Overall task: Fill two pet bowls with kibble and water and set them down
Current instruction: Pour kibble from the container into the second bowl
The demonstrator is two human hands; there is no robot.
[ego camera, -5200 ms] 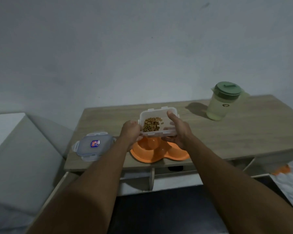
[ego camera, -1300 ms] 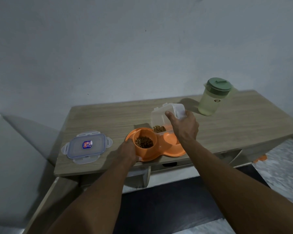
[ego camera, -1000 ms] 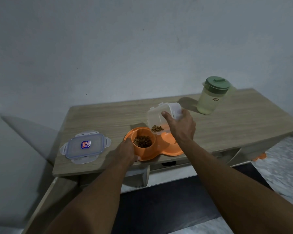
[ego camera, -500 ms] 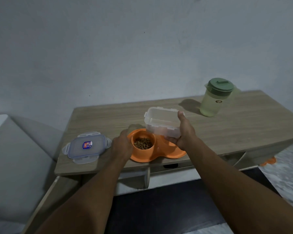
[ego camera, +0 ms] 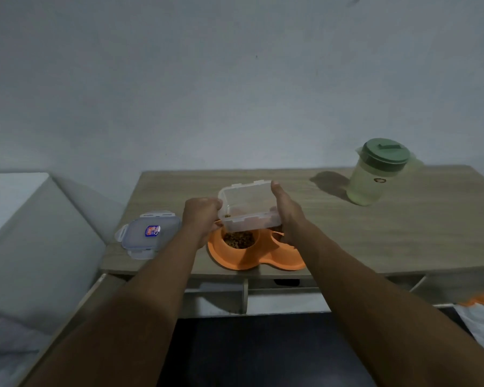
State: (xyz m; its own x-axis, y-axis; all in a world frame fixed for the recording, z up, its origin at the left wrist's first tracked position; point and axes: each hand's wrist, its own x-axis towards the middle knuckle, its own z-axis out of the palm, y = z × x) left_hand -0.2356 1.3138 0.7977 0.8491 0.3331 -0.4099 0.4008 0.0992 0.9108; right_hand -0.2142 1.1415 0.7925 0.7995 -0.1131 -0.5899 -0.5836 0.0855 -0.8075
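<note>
The left grip [ego camera: 201,216] and right grip [ego camera: 287,216] hold the clear container [ego camera: 246,202] by its 2 ends, just above the orange double bowl [ego camera: 252,259] on the surface [ego camera: 375,236]. Kibble [ego camera: 239,239] sits in the bowl's left well (the right well is mostly hidden). The container's lid [ego camera: 148,231] lies to the left, and the water jug [ego camera: 375,177] stands well apart on the right.

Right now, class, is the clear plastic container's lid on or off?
Off: the container is open-topped, its lid lying flat on the desk.

Home room, wooden desk [ego camera: 347,233], plain wall [ego camera: 235,79]
</note>
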